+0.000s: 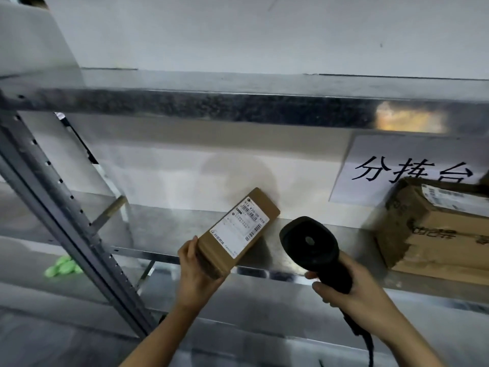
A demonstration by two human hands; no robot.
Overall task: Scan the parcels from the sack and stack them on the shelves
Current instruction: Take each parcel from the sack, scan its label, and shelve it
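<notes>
Right hand (354, 292) grips scanner (309, 241), left hand (197, 271) clasps small parcel (238, 229) near large carton (434, 234) on shelf (172, 226).

White paper sign (397, 168) with black characters at right, blurred green object (63, 266) low left, pale wall (238, 30) behind

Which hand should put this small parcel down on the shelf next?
Left. The left hand grips the small brown parcel by its near end, close above the metal shelf. The right hand is occupied holding the black barcode scanner.
</notes>
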